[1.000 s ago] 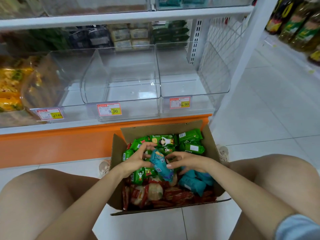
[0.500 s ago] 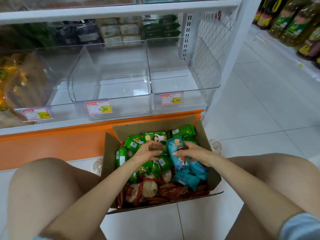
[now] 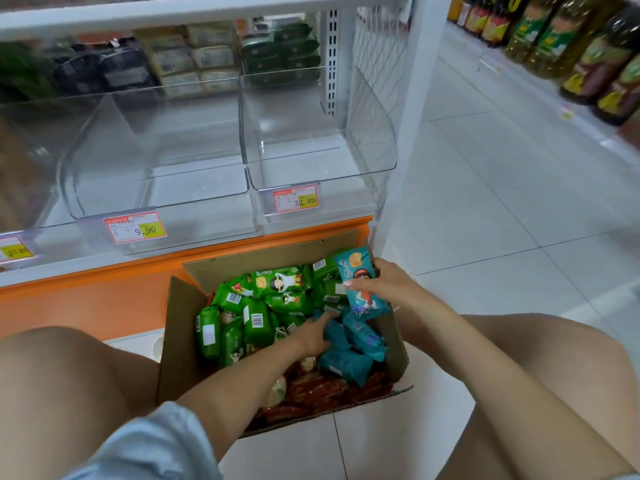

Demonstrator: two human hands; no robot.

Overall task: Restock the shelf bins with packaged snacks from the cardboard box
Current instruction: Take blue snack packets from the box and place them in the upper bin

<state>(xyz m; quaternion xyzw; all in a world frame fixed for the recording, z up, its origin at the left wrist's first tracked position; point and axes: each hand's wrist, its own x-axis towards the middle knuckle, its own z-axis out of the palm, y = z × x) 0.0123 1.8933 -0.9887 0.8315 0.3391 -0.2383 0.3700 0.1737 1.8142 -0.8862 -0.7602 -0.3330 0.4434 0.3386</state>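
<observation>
Cardboard box (image 3: 180, 341): open on the tiled floor (image 3: 502, 202) between my bare knees, its far flap just in front of the orange shelf base (image 3: 86, 296).
Right hand (image 3: 388, 282): my fingers and thumb are curled round one teal packet (image 3: 363, 289), which I hold upright, printed face toward me, over the box's far right corner.
Left hand (image 3: 311, 336): down inside the box, against the loose teal packets (image 3: 346, 365) lying by the right wall. My fingertips are buried among them, so I cannot tell whether they grip one.
Green packets (image 3: 256, 320): heaped in the far and left part of the box, several with barcodes facing up.
Red packets (image 3: 329, 393): along the near side, partly under my left forearm.
Bins: two clear ones side by side on the shelf above the box. The middle bin (image 3: 156, 168) carries a 9.90 tag (image 3: 135, 228), and the right bin (image 3: 311, 133) a 32.90 tag (image 3: 295, 199).
Bottles (image 3: 571, 46): in a row across the aisle, at the upper right.
</observation>
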